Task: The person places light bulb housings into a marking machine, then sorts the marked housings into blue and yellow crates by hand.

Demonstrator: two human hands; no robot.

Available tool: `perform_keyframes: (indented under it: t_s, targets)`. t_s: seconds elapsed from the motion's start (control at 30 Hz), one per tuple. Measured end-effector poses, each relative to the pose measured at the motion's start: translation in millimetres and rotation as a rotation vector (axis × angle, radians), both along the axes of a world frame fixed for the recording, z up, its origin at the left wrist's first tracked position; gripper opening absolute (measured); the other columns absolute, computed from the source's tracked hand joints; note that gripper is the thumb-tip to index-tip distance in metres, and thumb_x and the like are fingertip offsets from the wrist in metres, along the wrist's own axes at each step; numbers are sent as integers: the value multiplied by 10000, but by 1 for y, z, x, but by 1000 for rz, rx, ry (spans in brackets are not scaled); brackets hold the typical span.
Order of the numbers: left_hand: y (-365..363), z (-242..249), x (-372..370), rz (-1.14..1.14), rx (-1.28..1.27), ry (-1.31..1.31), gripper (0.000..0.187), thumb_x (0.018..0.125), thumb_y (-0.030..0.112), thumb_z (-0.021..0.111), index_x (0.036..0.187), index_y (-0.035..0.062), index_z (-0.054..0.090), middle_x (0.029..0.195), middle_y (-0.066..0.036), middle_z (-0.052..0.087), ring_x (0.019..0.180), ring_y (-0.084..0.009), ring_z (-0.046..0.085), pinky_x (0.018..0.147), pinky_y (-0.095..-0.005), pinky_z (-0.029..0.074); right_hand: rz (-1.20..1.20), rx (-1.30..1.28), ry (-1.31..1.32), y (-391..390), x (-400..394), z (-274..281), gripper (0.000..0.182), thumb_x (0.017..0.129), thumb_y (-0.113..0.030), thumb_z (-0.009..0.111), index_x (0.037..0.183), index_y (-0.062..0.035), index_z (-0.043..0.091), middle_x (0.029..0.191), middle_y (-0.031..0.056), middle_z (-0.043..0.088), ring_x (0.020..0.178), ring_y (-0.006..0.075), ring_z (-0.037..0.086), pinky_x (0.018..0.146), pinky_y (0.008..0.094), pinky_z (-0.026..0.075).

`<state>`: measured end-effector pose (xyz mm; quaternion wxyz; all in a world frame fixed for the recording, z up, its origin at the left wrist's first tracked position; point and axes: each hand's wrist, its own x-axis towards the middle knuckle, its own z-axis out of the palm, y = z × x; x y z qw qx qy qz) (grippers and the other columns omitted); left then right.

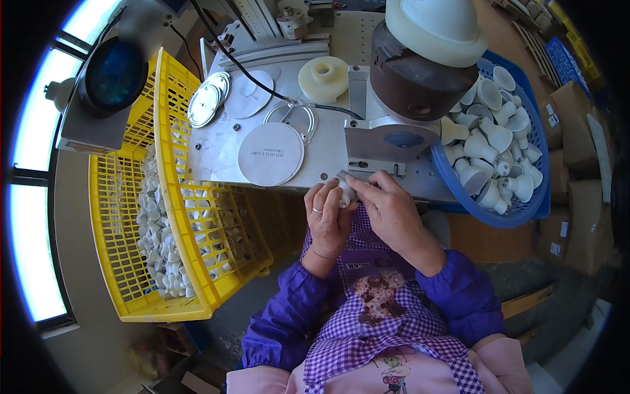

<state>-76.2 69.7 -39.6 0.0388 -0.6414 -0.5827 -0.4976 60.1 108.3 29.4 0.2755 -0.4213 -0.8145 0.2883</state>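
White plastic piece (345, 191) | left hand (326, 220), right hand (392, 210) both pinching it | wrists bent inward

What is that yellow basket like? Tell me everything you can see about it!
The yellow basket is a big plastic crate with walls made of open grid holes. It sits tilted at the left of the metal work table, leaning against its edge. Inside lies a heap of small white pieces, piled along the bottom. Its near corner reaches close to the person's left sleeve, though neither hand touches it.
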Motion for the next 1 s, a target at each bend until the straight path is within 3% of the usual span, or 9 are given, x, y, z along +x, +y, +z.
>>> perform_keyframes:
  t_s: [0.67, 0.73, 0.77, 0.93, 1.0]
  targets:
    - [4, -1, 4, 44, 8, -32, 292, 830, 124, 645, 1068, 17, 515, 1056, -163, 606, 959, -340, 536, 865, -424, 427, -102, -79, 309, -18, -4, -20, 330, 865, -13, 589, 1194, -36, 604, 853, 120, 542, 731, 244, 594, 656, 326, 492]
    - [5, 0, 5, 29, -6, -66, 357, 786, 116, 693, 1090, 31, 525, 1113, -156, 586, 1002, -344, 514, 880, -429, 421, -112, -51, 283, -30, 2, -19, 314, 878, -25, 573, 1191, -27, 599, 862, 128, 549, 730, 260, 592, 667, 327, 490]
    - [5, 1, 6, 49, -6, -55, 281, 836, 116, 635, 1070, 18, 515, 1066, -166, 604, 972, -340, 535, 867, -425, 427, -123, -78, 303, -29, 1, -20, 313, 879, -32, 575, 1192, -29, 600, 857, 126, 548, 725, 261, 589, 667, 325, 487]
    - [2, 2, 3, 24, 15, -5, 275, 851, 96, 613, 1089, 11, 504, 1077, -170, 589, 1000, -327, 536, 892, -411, 426, -70, -96, 321, 0, -5, -14, 308, 873, -33, 592, 1180, -38, 612, 844, 113, 535, 720, 233, 581, 660, 319, 481]
    - [-5, 0, 2, -56, -26, -272, 266, 877, 87, 580, 1111, 7, 482, 1122, -187, 558, 1029, -292, 536, 916, -387, 424, -150, -4, 381, -15, 4, -3, 299, 882, -35, 577, 1181, -33, 601, 868, 124, 546, 726, 237, 574, 671, 316, 480]
